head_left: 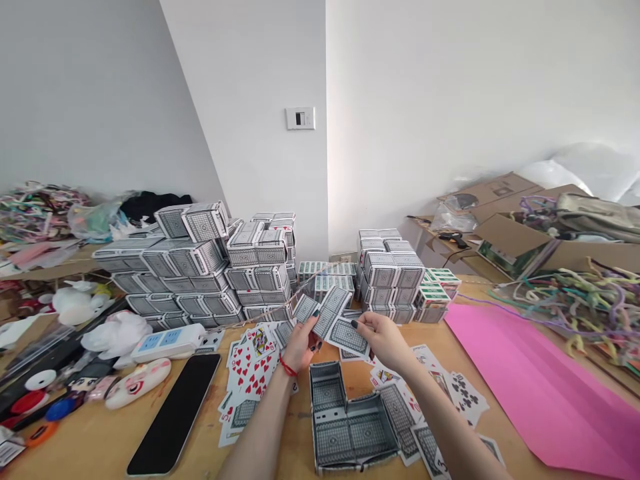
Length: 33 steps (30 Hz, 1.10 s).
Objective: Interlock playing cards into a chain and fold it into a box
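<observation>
My left hand [301, 343] pinches playing cards [331, 312], their grey patterned backs facing up and fanned above the table. Between the thumb and fingers of my right hand [383, 339] is the edge of another playing card [347, 335], also back up, overlapping the ones on the left. Just below my hands stands an open-topped structure built of folded cards [356, 433], with a notch at its upper right. Loose face-up cards [253, 363] lie left of my left forearm, and more cards [463, 398] spread beneath and beyond my right forearm.
Stacked card blocks rise at the back left [183, 267] and back right [393, 270], with green-and-white card boxes [434, 297] beside them. A phone [175, 413], a power strip [169, 343] and small toys lie left. Pink paper [540, 380] and pipe cleaners [590, 307] occupy the right.
</observation>
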### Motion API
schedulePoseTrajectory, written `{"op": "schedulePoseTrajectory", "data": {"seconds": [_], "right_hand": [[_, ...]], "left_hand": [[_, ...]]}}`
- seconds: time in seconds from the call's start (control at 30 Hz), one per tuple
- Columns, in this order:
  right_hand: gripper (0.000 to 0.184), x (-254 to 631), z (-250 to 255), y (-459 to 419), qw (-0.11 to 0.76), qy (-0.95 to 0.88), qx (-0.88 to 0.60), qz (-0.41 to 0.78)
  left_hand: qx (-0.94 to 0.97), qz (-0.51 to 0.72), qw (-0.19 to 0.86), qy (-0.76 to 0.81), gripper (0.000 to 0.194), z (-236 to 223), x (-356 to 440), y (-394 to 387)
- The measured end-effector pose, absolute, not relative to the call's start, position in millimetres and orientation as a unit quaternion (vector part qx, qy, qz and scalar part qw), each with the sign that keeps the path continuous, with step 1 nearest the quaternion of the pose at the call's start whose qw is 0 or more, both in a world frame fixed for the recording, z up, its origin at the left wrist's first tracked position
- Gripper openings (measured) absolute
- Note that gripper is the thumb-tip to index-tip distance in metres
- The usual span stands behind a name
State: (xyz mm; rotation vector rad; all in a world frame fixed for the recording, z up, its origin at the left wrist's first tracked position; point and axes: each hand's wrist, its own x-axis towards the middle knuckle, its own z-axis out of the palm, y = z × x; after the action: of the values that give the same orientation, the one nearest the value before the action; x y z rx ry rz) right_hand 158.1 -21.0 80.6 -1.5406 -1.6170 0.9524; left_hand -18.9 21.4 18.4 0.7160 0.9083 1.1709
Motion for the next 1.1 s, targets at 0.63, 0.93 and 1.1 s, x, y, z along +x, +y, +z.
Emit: {"op": "schedulePoseTrajectory", "data": {"seconds": [0.63, 0.93, 1.1], "right_hand": [[0.018, 150.3, 78.2, -24.0, 0.372, -0.647, -0.620, 0.243], [0.020, 159.7, 57.9, -12.8, 0.374, -0.583, -0.556, 0.460], [0.017, 172.4, 58.1, -8.9, 0.364, -0.595, -0.541, 0.469]], "left_hand": [[0.338, 0.501, 0.702, 0.377, 0.034, 18.8, -17.5, 20.3], [0.335, 0.522, 0.693, 0.366, 0.027, 18.4, -19.7, 20.3], [0.327, 0.545, 0.697, 0.332, 0.036, 23.8, -32.4, 22.8]]}}
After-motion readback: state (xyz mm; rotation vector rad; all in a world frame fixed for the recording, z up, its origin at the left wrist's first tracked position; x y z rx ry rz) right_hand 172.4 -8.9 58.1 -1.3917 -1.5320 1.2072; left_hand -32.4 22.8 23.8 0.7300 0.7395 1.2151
